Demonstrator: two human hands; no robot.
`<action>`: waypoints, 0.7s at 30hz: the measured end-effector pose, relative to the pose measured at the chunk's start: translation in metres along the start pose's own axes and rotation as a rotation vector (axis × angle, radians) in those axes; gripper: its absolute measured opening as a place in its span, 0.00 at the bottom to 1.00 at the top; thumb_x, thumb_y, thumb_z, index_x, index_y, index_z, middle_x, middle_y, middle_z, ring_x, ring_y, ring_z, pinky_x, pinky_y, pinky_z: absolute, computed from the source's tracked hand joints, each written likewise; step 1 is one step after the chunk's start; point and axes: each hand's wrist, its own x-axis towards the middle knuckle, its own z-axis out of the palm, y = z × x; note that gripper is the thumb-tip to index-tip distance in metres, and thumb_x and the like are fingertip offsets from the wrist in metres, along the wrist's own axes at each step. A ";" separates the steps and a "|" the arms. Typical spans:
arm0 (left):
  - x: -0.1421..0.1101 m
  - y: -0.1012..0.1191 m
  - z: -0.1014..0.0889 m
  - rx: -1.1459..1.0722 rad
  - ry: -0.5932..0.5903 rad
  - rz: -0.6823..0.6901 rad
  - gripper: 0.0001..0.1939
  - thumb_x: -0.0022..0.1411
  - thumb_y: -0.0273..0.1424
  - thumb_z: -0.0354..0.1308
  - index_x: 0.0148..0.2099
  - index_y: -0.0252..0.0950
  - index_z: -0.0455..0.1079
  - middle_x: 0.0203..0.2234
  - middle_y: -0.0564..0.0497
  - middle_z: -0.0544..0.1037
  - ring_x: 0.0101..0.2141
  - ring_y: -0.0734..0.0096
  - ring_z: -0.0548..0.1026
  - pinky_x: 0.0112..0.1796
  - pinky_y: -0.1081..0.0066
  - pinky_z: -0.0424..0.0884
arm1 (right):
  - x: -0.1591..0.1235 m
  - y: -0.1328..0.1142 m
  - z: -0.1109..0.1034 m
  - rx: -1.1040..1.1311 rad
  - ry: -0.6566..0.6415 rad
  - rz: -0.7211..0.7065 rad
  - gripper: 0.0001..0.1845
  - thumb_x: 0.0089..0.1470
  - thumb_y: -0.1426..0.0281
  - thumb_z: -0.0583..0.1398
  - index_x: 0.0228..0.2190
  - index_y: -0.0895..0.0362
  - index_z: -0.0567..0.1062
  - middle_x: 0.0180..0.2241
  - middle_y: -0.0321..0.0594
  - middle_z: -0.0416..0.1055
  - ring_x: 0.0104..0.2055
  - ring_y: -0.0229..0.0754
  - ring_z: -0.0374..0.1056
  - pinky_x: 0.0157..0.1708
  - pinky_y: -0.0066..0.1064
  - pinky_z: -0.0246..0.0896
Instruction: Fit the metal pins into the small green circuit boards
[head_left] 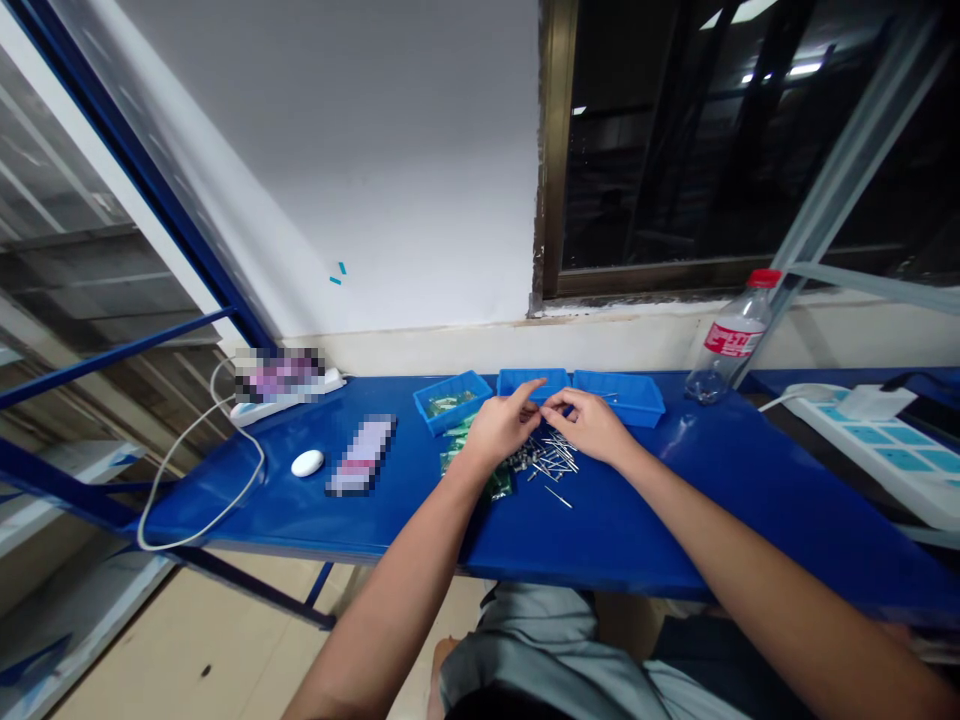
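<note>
My left hand [501, 425] and my right hand [589, 422] meet fingertip to fingertip above a pile of small metal pins [547, 458] on the blue table [675, 500]. Both hands pinch something small between them; I cannot make out what it is. Small green circuit boards [496, 487] lie under and beside my left hand. Three blue trays stand just behind the hands: a left tray [450, 400] holding green parts, a middle tray [529, 381] and a right tray [622, 396].
A plastic water bottle with a red cap [731, 340] stands at the back right. White power strips lie at the right [870, 440] and back left [289, 395], with a white cable [202, 470]. A white oval object [307, 462] rests left of the hands.
</note>
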 end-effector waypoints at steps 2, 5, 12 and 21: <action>-0.001 0.001 0.000 0.090 -0.018 0.028 0.32 0.67 0.27 0.59 0.72 0.43 0.61 0.42 0.49 0.86 0.40 0.62 0.85 0.43 0.68 0.79 | 0.000 0.003 -0.001 0.014 -0.028 0.008 0.08 0.60 0.65 0.61 0.34 0.55 0.80 0.34 0.39 0.79 0.30 0.40 0.71 0.32 0.33 0.65; -0.001 0.001 0.002 0.120 -0.025 0.053 0.34 0.67 0.28 0.59 0.73 0.42 0.60 0.44 0.46 0.86 0.38 0.61 0.85 0.42 0.69 0.78 | 0.000 0.006 -0.002 0.011 -0.037 0.002 0.08 0.59 0.64 0.62 0.33 0.55 0.78 0.32 0.38 0.78 0.30 0.41 0.71 0.32 0.33 0.64; -0.002 0.006 0.003 -0.062 -0.005 0.054 0.34 0.62 0.27 0.61 0.70 0.40 0.65 0.42 0.45 0.85 0.41 0.60 0.83 0.44 0.71 0.76 | 0.000 0.003 0.000 -0.099 0.003 -0.060 0.02 0.53 0.71 0.61 0.28 0.54 0.74 0.27 0.36 0.74 0.28 0.42 0.68 0.32 0.34 0.63; 0.001 0.015 0.002 -0.217 -0.038 0.015 0.43 0.62 0.24 0.59 0.76 0.40 0.49 0.44 0.47 0.84 0.42 0.62 0.83 0.49 0.65 0.78 | 0.002 0.006 0.002 -0.002 0.070 0.016 0.02 0.50 0.71 0.60 0.30 0.53 0.72 0.29 0.35 0.74 0.29 0.41 0.68 0.32 0.32 0.63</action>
